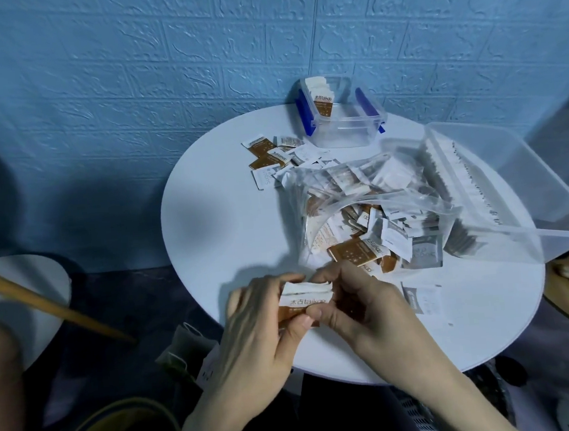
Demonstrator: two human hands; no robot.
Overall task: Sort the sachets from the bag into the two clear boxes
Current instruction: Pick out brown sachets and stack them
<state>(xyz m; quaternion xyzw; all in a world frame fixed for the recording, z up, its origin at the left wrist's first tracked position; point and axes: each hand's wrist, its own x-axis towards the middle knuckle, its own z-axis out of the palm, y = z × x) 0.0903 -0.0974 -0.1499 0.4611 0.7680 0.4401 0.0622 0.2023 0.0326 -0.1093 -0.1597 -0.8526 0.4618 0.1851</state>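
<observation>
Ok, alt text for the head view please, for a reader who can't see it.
Both hands, left hand and right hand, hold a small stack of brown sachets over a round white table. Behind lie an open sachet bag and two clear boxes.

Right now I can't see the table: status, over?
Left hand and right hand both pinch a sachet stack. Small box partly filled, far side. Open bag lies between.

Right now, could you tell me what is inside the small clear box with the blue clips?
The small clear box holds a few brown-and-white sachets standing upright against its far-left end; the rest looks bare. Their lower edges are blurred through the wall, so an exact count is not possible.
</observation>
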